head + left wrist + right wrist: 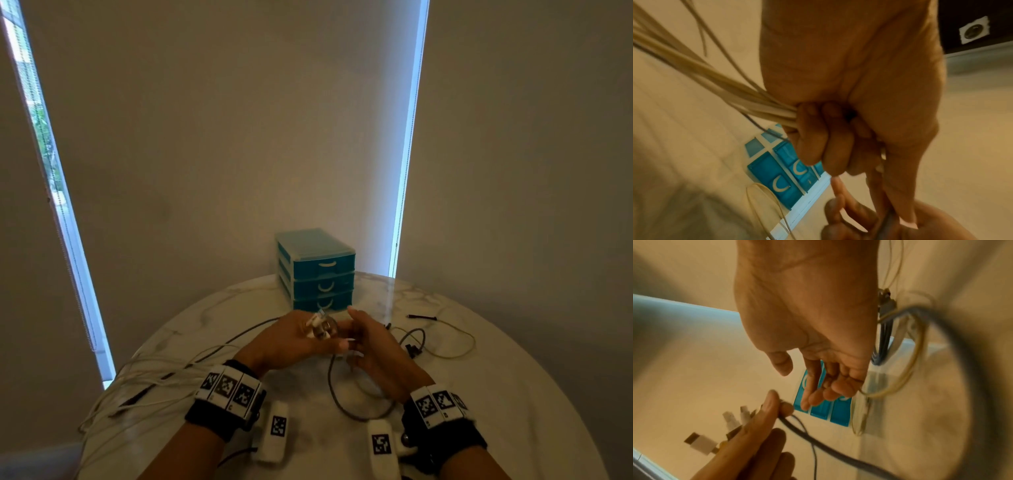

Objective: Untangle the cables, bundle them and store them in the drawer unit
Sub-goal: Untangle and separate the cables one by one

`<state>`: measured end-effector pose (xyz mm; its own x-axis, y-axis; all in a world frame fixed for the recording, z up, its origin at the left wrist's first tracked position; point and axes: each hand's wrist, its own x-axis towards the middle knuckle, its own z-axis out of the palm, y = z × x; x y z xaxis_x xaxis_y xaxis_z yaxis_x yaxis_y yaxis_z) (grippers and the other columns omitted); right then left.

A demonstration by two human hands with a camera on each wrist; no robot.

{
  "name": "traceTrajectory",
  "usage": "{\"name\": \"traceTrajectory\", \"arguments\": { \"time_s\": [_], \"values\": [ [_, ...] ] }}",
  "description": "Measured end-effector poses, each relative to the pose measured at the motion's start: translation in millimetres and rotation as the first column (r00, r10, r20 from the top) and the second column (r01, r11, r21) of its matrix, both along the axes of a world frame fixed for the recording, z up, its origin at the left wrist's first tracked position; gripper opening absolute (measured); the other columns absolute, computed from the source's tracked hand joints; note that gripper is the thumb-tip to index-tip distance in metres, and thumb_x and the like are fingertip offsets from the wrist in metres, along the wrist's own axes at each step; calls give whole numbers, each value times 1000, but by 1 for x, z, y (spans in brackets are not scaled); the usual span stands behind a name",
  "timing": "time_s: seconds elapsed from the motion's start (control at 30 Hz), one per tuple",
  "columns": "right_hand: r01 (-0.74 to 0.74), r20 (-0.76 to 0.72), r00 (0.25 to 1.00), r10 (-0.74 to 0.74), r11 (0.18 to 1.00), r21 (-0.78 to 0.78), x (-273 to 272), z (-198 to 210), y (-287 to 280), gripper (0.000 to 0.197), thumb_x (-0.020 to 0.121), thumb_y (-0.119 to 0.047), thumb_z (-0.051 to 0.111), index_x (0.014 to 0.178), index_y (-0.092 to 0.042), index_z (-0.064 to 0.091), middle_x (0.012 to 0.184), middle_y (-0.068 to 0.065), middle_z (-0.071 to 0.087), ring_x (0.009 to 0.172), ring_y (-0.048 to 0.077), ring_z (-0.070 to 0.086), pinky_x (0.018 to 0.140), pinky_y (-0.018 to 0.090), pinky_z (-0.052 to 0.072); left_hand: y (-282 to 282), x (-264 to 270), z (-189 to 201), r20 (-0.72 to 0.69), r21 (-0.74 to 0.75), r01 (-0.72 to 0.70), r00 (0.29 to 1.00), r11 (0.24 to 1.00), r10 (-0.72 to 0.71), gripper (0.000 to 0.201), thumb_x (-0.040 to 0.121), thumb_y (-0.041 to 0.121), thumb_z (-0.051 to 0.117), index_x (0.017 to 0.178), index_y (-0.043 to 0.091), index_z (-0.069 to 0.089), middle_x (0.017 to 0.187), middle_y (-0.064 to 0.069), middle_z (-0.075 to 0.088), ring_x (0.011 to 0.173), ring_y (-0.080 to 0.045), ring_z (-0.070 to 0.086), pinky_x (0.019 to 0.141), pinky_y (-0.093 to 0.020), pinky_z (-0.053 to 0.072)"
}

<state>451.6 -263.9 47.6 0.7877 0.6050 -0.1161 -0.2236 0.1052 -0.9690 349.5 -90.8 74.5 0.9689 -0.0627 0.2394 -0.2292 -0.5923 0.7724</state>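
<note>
My left hand (308, 337) hovers above the marble table (496, 394) in front of the teal drawer unit (317, 270). In the left wrist view its fingers (813, 142) are curled round several white cables (715, 78). White connector ends (320, 325) stick up out of that fist, and its thumb and forefinger (766, 410) pinch a grey cable (818, 443). Just to the right, my right hand (358, 330) has loosely spread fingers (813, 391) holding nothing. All three drawers are closed.
White cables (154, 377) trail off the table's left edge. A grey cable loop (342, 394) lies under my hands. A thin beige cable (459, 342), a black plug (412, 350) and a black strap (421, 317) lie to the right. Blinds hang behind.
</note>
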Motion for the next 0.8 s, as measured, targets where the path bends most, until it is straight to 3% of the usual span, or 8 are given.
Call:
{"name": "traceTrajectory", "arguments": {
  "time_s": [0.07,0.13,0.3,0.4,0.5,0.6,0.7,0.8],
  "values": [
    [-118,-51,992,118,993,3,-6,0,4,60,101,-59,59,130,-8,70,124,13,77,119,29,71,103,48,56,-8,0,1,-65,58,102,993,993,-98,43,94,40,82,135,31,73,127,8,77,120,-12,72,110,-41,54],
    [-151,-88,983,161,983,103,-14,7,4,49,105,-47,59,127,-5,71,121,14,77,119,29,71,111,50,51,-11,0,0,-81,59,144,987,988,-139,41,93,31,84,132,26,73,124,4,77,116,-14,73,109,-41,55],
    [49,-269,959,90,880,472,-3,11,-1,35,102,-39,67,113,-6,76,96,9,70,87,20,70,78,34,62,-7,3,-1,-145,137,85,987,987,-65,30,90,41,85,101,13,78,97,3,78,87,-11,69,91,-34,57],
    [92,-243,968,58,819,566,6,12,-7,33,104,-39,61,121,-11,65,86,1,58,62,10,53,50,21,48,-2,2,-3,-169,142,71,984,987,-47,26,91,43,84,93,17,79,81,13,72,75,2,61,76,-20,49],
    [19,-25,1000,-9,895,445,6,15,-15,36,107,-33,55,131,-6,58,76,-2,51,49,7,35,40,20,28,-3,0,-3,-93,5,-69,993,998,69,13,100,47,71,97,36,79,65,20,66,59,6,57,64,-15,44],
    [-146,128,985,117,957,249,0,12,-17,37,106,-29,58,130,-1,61,74,0,51,49,9,32,39,20,27,9,3,-4,-67,-368,-309,949,877,307,44,99,72,53,113,42,81,58,11,43,50,-6,36,49,-24,28],
    [-298,219,931,292,955,-8,-15,13,-12,28,106,-28,60,121,-6,68,74,-1,55,52,11,33,44,23,23,23,3,-4,-46,-627,-304,934,717,355,42,98,66,61,118,35,81,64,6,34,56,-10,26,53,-31,20],
    [-338,253,883,394,910,-238,-23,10,-6,18,107,-24,59,113,-14,73,75,0,61,54,11,46,46,24,30,25,0,0,9,-667,-257,936,700,352,39,97,60,67,118,30,81,65,4,30,57,-13,22,55,-34,15]
  ]
}}
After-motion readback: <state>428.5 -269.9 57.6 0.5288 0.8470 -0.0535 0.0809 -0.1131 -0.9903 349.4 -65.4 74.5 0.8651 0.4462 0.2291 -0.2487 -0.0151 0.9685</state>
